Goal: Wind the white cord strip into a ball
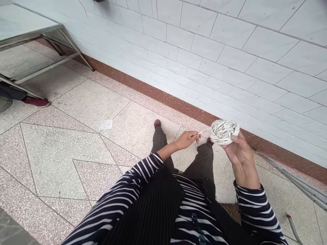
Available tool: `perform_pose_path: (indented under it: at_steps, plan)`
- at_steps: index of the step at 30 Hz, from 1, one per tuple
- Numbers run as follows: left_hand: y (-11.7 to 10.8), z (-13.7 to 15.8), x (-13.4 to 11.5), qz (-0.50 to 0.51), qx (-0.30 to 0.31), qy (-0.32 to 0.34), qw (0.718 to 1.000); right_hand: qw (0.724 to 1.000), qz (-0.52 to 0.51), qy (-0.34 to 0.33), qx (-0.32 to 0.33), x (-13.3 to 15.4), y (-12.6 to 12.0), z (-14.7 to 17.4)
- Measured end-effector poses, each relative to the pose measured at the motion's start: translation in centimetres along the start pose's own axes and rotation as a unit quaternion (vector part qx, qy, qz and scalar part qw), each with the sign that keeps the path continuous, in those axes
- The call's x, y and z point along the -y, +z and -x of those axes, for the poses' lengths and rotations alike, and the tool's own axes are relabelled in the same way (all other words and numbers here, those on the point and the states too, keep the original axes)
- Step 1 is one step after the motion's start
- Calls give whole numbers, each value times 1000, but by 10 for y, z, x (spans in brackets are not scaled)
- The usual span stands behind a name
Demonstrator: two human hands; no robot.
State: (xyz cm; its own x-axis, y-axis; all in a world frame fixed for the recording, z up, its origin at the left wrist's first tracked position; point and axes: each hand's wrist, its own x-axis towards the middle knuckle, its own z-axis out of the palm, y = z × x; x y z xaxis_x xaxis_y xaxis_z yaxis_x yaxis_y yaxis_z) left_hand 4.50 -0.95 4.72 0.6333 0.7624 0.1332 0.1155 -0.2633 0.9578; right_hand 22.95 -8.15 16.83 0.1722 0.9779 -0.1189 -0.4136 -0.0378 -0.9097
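Wall (184,44), white tile, rising just ahead and closing off the space beyond the shoes. Floor (58,149), speckled stone in pale and pinkish panels, edged by a red-brown skirting (133,80). Table (22,23), pale top on metal legs, at far left, well apart from the hands. Metal rails (288,175), slanting along the right side near the skirting; full form out of view. Shoe of another person (37,101), dark red, beside a table leg, out of the way of the work. Right hand (240,149), palm upward, closed around the underside of a bundle (223,132), thumb over its edge, other fingers mostly hidden; seemingly cupped so to bear the weight and stop the coils from slipping. Left hand (188,139), thumb and fingertips pinched together on a single strand (204,130), presumably to keep it separate and drawn out. Bundle, whitish cord wound into a thick nest with a hollow, resting in the right hand, partly hiding the right shoe (209,140). Paper scrap (106,125), white, flat on the floor towards the table. Strand, thin, nearly straight, bridging the short gap from pinch to bundle
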Motion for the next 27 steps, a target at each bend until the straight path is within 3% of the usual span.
perform_pose_path:
  at_steps: [5,10,13,18,22,27]
  plan:
    - [2,15,27,-69,1,-69,995,1000,2,-5,1,1,3,3]
    - [9,31,47,-117,33,-52,991,999,15,-37,-18,1,5,9]
    - [18,52,58,-191,86,-73,975,999,1,-26,-27,-17,-1,22]
    - [29,105,75,-254,170,-116,945,997,-29,56,-45,-58,-29,60]
    - [31,137,80,-219,157,-125,955,990,-41,86,-102,-74,-52,88]
    - [28,148,73,-194,109,-107,969,991,-51,99,-74,-93,-54,107]
